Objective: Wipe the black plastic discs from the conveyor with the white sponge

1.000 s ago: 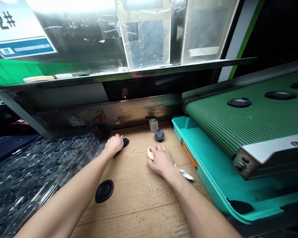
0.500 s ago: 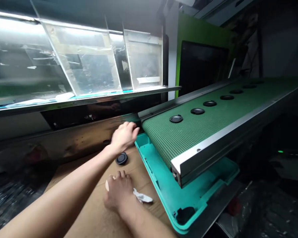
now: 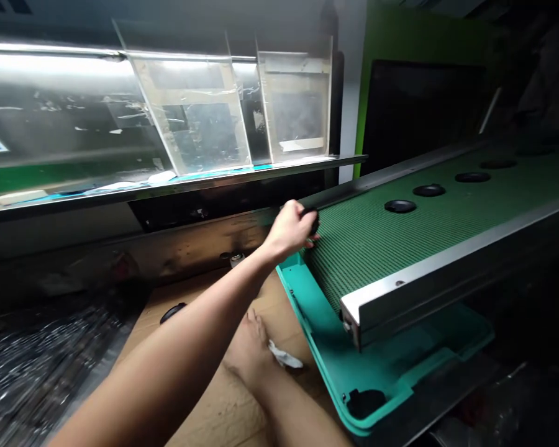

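Beneath a shelf of scratched clear acrylic panels (image 3: 195, 118), a green mesh conveyor belt (image 3: 382, 248) carries round black discs (image 3: 400, 206), spaced in a row so that none touch. Another black disc (image 3: 310, 220) is pinched narrowly by the left hand (image 3: 289, 230) at the belt's edge. The right hand (image 3: 249, 347) is kept low over brown cardboard (image 3: 214, 416), beside crumpled white tissue (image 3: 284, 355); its grip cannot be told.

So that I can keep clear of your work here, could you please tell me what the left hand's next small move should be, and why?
Probably set the black round disc from the left hand flat on the green mesh conveyor belt, since the hand is at the belt's end, in line with the row of black discs.
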`<move>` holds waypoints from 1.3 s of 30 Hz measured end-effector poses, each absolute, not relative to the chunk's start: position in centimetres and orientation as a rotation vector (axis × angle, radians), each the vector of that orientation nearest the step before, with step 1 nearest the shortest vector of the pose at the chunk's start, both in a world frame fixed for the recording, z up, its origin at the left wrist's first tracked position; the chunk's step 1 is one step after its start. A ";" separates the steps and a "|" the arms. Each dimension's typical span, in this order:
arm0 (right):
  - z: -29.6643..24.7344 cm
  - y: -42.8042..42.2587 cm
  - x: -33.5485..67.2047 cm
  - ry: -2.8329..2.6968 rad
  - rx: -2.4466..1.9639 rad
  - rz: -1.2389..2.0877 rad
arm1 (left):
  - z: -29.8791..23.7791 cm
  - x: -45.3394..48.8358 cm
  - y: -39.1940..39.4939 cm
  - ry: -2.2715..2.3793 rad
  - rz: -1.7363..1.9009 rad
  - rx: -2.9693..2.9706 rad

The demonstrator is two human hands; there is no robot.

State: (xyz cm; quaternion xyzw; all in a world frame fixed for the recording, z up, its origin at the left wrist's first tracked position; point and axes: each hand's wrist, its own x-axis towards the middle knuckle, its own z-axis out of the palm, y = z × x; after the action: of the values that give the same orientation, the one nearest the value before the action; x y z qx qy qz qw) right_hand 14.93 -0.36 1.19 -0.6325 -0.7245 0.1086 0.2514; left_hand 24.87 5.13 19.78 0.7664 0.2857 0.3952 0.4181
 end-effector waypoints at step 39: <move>0.5 -2.5 9.4 -1.963 -1.650 -0.009 | -0.6 0.1 1.3 0.478 1.169 0.241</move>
State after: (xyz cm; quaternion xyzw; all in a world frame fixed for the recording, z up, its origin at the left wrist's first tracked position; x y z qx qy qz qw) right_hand 9.39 -2.46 0.49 -0.6169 -0.7339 -0.0033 0.2843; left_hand 0.13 1.26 -0.59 0.1124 0.2230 0.5453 0.8002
